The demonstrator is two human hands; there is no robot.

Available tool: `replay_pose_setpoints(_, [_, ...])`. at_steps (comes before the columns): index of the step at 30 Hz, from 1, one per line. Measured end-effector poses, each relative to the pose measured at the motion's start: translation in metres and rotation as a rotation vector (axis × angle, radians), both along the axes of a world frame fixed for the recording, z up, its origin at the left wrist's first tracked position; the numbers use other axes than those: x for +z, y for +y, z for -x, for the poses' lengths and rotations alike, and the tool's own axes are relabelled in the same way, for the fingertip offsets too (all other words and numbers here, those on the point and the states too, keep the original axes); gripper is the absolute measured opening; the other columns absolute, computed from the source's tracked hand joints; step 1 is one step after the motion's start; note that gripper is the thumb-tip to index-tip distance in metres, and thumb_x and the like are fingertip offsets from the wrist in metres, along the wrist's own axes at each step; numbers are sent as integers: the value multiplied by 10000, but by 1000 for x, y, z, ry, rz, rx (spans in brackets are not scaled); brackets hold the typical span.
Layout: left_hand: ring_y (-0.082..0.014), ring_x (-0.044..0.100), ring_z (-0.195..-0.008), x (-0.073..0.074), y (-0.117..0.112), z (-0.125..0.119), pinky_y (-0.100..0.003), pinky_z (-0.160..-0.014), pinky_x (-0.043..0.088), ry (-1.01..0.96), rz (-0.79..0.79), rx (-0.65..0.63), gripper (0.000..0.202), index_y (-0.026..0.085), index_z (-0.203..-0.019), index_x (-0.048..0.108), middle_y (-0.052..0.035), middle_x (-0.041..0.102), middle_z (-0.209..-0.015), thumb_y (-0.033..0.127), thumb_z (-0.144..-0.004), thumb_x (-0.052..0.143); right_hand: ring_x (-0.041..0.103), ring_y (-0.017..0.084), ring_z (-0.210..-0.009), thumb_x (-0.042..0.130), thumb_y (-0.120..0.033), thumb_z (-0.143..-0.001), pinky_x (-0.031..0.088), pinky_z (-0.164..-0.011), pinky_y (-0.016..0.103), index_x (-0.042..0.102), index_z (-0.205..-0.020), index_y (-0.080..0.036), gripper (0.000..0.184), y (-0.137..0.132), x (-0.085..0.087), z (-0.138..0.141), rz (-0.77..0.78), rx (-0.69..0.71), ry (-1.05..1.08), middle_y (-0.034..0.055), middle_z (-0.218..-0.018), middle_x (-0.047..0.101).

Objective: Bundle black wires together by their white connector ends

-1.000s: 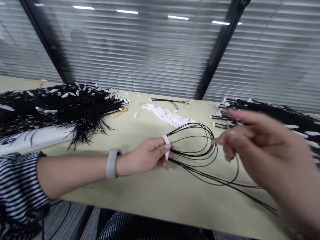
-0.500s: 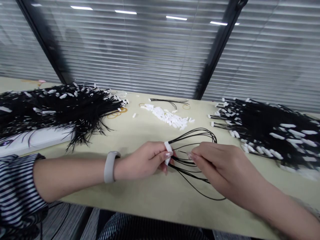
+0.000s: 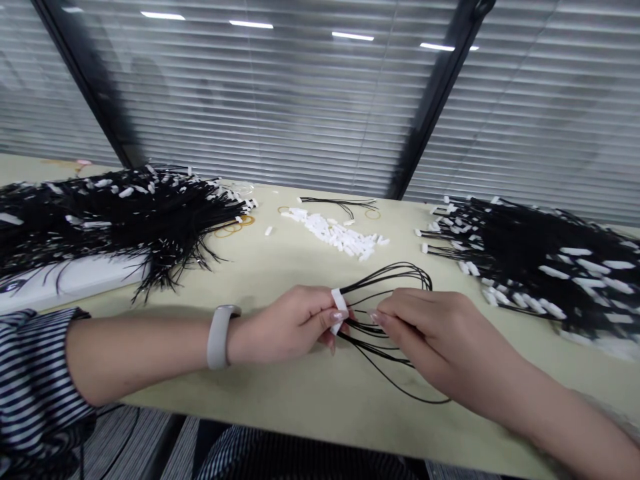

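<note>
My left hand (image 3: pixel 300 325) pinches a white plastic connector (image 3: pixel 339 303) between thumb and fingers, above the middle of the table. From the connector's right side, several thin black wires (image 3: pixel 383 273) fan out and bend round in loops toward my right hand (image 3: pixel 425 333). That hand is closed, with thumb and forefinger pressed together on a black wire close to the connector. The wire's tip and the far ends of the loops are hidden by my right fingers and palm.
A heap of loose white connectors (image 3: pixel 335 233) lies behind my hands. Black wire bundles (image 3: pixel 165 213) fill the left side, partly over a white box (image 3: pixel 80 280). More connector-tipped wire bundles (image 3: pixel 530 247) lie at right. Window blinds (image 3: pixel 280 113) stand behind the table (image 3: pixel 240 407).
My right fingertips have moved slightly left, closer to the connector. The left hand and connector have shifted a little to the right and down.
</note>
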State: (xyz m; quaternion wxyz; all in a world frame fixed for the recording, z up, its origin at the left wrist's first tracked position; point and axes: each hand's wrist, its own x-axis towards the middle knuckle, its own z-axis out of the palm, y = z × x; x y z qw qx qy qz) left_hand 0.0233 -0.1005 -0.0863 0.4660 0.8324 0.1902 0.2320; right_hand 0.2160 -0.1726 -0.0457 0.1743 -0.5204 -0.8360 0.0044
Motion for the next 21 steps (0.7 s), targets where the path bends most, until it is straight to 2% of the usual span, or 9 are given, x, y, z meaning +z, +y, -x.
replay_pose_setpoints(9, [-90,536,-586,2,0,-1,-215,-551,433,-10,-14,-25,244,152,-716,454,7,506,-643,239,-902,321,373,63,-513,385,-208,-866,275,-508,222,488,-652,-164,241,0,2,-1,15,20,50,-23,-577,471])
replay_pose_setpoints(17, [-92,523,-578,3,-1,-1,-217,-557,432,24,-40,-15,229,157,-711,452,4,522,-626,213,-896,330,427,79,-576,388,-144,-852,297,-557,230,530,-684,-173,222,0,5,-1,17,71,0,-18,-620,514])
replay_pose_setpoints(21, [-77,509,-544,4,-2,-1,-193,-525,424,21,-58,-23,224,151,-709,460,10,520,-618,194,-889,334,449,85,-611,402,-130,-850,308,-566,227,557,-722,-180,208,1,1,-3,-32,77,8,-16,-654,530])
